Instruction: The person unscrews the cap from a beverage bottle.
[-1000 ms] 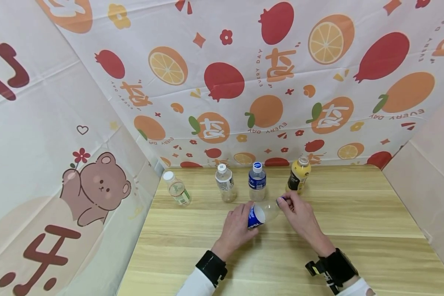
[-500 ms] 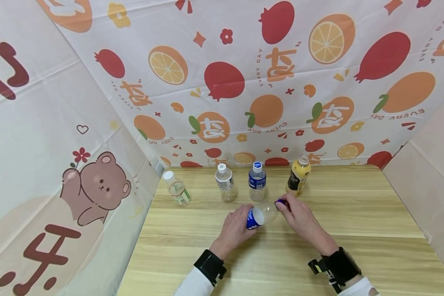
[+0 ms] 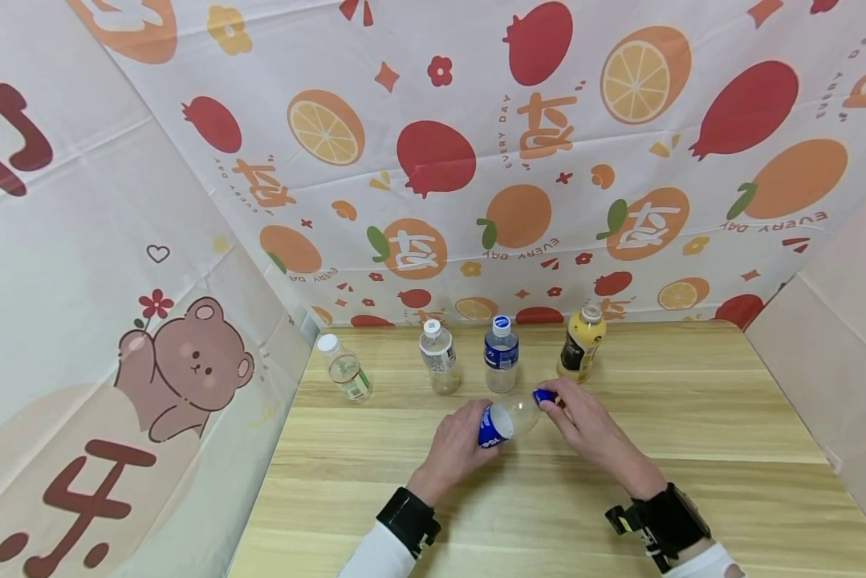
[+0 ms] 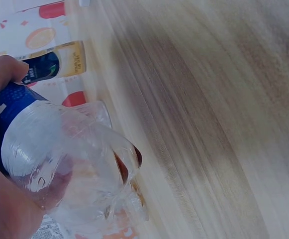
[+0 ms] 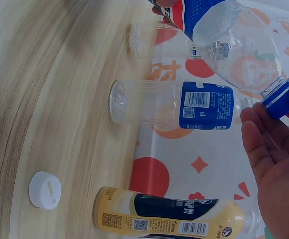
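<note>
My left hand (image 3: pixel 456 443) grips a clear plastic bottle (image 3: pixel 522 414) around its blue label, with the bottle tilted and its neck toward the right. In the left wrist view, the ribbed lower part of this bottle (image 4: pixel 84 164) fills the left side. My right hand (image 3: pixel 590 425) pinches the blue cap (image 5: pixel 277 100) between thumb and fingers at the bottle's neck. The cap sits at the mouth; how tightly it is threaded I cannot tell. Behind the hands stands another clear bottle with a blue label (image 3: pixel 502 358).
On the wooden table (image 3: pixel 707 417) stand a yellow bottle (image 3: pixel 583 347) with a bare neck, a clear white-capped bottle (image 3: pixel 441 361) and a green-labelled bottle (image 3: pixel 349 372) at the left. A loose white cap (image 5: pixel 45 190) lies near the yellow bottle. A printed cloth (image 3: pixel 375 185) hangs behind.
The held bottle has shifted slightly left with the left hand. The right fingers have changed their hold, and more of the blue cap shows between them.
</note>
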Demonstrator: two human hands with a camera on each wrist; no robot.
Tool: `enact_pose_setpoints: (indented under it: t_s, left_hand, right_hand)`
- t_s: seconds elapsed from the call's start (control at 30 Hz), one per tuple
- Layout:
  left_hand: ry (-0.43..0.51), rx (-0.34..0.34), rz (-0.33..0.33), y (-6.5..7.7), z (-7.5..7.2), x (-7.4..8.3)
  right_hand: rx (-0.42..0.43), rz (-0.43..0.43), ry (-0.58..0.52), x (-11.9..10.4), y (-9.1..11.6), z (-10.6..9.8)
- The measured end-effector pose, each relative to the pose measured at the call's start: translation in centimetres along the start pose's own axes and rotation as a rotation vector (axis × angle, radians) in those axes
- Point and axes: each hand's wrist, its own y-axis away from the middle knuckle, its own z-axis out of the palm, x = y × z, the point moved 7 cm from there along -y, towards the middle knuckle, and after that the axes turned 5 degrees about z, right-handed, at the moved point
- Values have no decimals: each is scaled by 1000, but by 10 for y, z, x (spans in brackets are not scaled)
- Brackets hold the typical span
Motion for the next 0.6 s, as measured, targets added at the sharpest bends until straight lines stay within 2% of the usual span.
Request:
enact_pose_setpoints:
  t_s: [0.2, 0.27, 0.33, 0.5, 0.6]
  left_hand:
    - [-8, 8, -6, 0, -1, -1]
    - [-9, 6, -12, 0, -2, -1]
    - [-15, 5, -17, -1, -2, -1]
    - [-44, 15, -7, -4, -4, 0]
    - [-72, 26, 9, -7, -6, 1]
  right_hand:
    - [16, -46, -26, -2, 1, 0]
    - [9, -35, -51, -2, 1, 1]
    - [-5, 17, -81, 1, 2, 2]
    - [18, 237, -85, 13, 1, 1]
    - [55, 291, -46, 15, 0, -2]
